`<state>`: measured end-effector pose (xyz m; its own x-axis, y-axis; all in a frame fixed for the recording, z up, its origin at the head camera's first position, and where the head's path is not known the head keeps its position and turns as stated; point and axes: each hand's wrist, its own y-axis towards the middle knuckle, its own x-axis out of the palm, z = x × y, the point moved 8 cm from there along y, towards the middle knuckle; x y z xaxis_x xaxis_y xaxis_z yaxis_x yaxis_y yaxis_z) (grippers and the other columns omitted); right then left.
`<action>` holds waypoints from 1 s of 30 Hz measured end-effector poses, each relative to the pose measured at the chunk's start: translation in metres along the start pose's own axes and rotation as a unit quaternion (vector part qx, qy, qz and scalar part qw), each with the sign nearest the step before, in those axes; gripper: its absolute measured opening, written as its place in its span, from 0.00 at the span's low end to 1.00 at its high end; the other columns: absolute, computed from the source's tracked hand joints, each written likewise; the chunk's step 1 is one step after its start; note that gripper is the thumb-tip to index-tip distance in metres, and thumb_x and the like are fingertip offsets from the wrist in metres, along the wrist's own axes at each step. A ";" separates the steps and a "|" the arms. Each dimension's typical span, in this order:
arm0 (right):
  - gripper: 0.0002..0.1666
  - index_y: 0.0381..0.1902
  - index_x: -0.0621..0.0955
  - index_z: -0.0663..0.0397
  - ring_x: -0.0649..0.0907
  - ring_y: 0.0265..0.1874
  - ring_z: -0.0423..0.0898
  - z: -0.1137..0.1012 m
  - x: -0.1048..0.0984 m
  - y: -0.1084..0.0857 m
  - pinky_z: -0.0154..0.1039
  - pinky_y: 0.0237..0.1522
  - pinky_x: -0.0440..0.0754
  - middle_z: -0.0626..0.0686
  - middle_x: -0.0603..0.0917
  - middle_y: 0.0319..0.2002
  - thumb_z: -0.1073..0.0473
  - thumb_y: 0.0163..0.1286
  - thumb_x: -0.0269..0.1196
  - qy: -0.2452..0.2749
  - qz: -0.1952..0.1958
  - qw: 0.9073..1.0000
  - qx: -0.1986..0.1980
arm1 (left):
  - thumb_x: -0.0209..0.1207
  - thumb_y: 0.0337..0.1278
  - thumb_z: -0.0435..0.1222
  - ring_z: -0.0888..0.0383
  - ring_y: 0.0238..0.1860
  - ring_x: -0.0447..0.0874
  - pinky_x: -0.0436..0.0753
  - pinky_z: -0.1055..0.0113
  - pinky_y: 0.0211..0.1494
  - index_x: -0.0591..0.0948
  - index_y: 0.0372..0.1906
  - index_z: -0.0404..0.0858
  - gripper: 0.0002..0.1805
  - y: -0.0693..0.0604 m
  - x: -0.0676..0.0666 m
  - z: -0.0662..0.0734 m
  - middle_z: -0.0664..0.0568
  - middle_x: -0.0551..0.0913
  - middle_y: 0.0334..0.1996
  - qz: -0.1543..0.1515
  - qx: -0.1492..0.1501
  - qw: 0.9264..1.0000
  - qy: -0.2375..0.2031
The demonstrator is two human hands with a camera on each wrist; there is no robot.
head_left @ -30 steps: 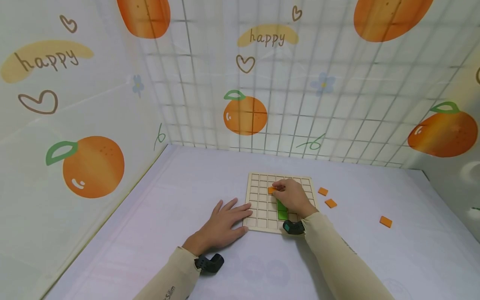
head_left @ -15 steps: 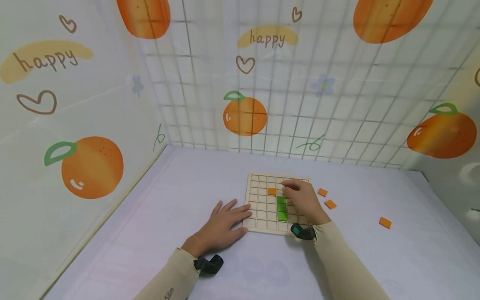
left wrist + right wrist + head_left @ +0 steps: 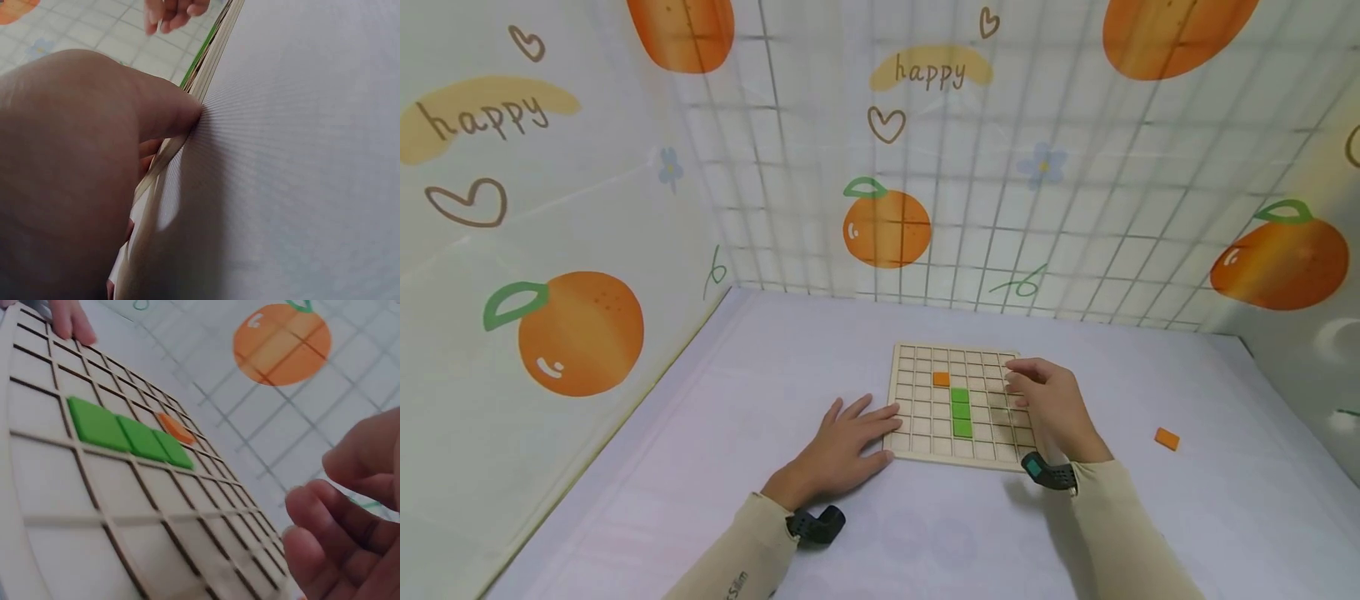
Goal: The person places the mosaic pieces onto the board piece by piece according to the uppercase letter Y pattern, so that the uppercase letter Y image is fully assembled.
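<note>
A wooden grid board (image 3: 917,446) lies on the table. Three green tiles (image 3: 961,412) fill a column of its squares, and one orange tile (image 3: 941,380) sits diagonally beyond them, to the left. My left hand (image 3: 842,454) rests flat and spread at the board's left edge, fingertips touching it; in the left wrist view its thumb (image 3: 169,109) presses against the frame. Above the board's right edge hovers my right hand (image 3: 1060,408), fingers loosely bent. The right wrist view shows nothing between its fingertips (image 3: 300,503).
Another orange tile (image 3: 1167,438) lies on the white tabletop (image 3: 715,417) to the right. A white curtain printed with oranges (image 3: 887,229) encloses the back and sides. Whatever lies right beneath my right hand is hidden in the head view.
My right hand has let go of the orange tile on the board and moved right to the board's edge, now covering two loose orange tiles. My left hand stays put.
</note>
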<state>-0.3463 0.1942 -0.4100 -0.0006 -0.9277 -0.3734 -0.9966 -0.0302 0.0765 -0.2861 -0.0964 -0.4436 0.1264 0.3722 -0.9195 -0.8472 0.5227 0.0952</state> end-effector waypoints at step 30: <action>0.35 0.67 0.73 0.65 0.85 0.40 0.38 0.057 -0.131 -0.049 0.28 0.37 0.84 0.66 0.81 0.55 0.43 0.77 0.55 -0.092 0.104 0.988 0.069 | 0.53 0.71 0.51 0.50 0.79 0.45 0.36 0.40 0.76 0.72 0.73 0.52 0.28 0.000 -0.001 0.001 0.66 0.61 0.75 -0.006 -0.001 1.000 -0.001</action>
<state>-0.3022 0.3385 -0.4173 -0.2081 -0.8253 -0.5250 -0.9752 0.2163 0.0465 -0.2860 -0.0964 -0.4420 0.1376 0.3678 -0.9197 -0.8471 0.5249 0.0831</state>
